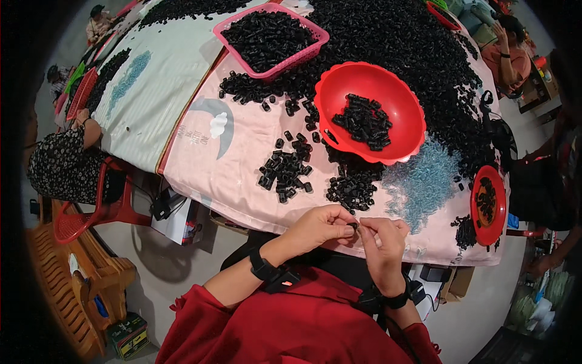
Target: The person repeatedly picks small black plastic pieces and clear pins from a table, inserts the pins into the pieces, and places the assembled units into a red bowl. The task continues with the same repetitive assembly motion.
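My left hand (321,226) pinches a small black plastic part (353,225) between thumb and forefinger, just off the table's near edge. Close against it, my right hand (385,239) has thumb and fingertips pressed together; anything between them is too small to make out. Beyond my hands lie a pile of small black round pieces (351,191) and, to its right, a spread of tiny silvery-blue pieces (427,182). Short black cylindrical parts (285,168) lie loosely on the left. Farther back, a scalloped red bowl (403,100) holds more black parts.
A pink basket (303,53) full of black parts stands at the far left of a large black heap (388,36). A red dish (501,203) is at the table's right edge. Other people sit around, one near a red chair (91,221). A wooden bench (70,285) stands lower left.
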Tool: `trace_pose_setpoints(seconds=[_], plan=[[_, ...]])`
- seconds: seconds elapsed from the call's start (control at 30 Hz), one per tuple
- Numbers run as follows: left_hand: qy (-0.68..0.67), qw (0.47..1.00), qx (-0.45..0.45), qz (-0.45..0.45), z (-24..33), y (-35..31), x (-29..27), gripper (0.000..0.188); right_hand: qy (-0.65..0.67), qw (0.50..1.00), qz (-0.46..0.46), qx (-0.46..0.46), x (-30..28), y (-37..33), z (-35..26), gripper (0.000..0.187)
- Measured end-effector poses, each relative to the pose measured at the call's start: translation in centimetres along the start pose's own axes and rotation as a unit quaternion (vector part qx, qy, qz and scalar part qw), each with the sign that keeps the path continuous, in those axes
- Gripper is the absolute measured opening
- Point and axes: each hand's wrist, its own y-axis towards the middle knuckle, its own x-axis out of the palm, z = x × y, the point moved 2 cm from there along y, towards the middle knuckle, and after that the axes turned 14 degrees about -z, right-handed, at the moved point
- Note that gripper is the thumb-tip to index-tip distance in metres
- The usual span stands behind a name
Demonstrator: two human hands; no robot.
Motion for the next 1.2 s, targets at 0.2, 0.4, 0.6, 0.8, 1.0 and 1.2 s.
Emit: trace_pose_setpoints(seconds=[0.2, 0.4, 0.6, 0.8, 1.0, 1.2], plan=[[0.013, 1.0, 0.004, 0.006, -0.8, 0.2, -0.6, 0.02, -0.002, 1.0, -0.012, 0.005, 0.5, -0.3, 0.4, 0.016], [0.021, 1.0, 0.013, -0.001, -0.4, 0.1, -0.3, 0.019, 0.035, 0.997, 0.002, 0.072, 0.2, 0.1, 2.4, 0.012], [0.021, 0.999, -0.038, 0.004, 0.2, 0.0, -0.1, 0.019, -0.172, 0.979, 0.067, 0.087, 1.6, 1.5, 5.2, 0.012], [0.021, 1.0, -0.015, -0.002, -0.1, 0.2, -0.2, 0.02, -0.216, 0.972, 0.065, 0.059, 2.3, 1.9, 4.6, 0.012], [0.032, 0.999, -0.008, -0.007, 0.0, 0.2, -0.2, 0.021, -0.058, 0.996, 0.028, 0.065, 1.1, 0.6, 3.9, 0.011], [0.023, 1.0, 0.008, -0.014, -0.6, 0.4, -0.5, 0.021, -0.052, 0.999, 0.006, -0.001, 0.3, 0.4, 0.8, 0.012]])
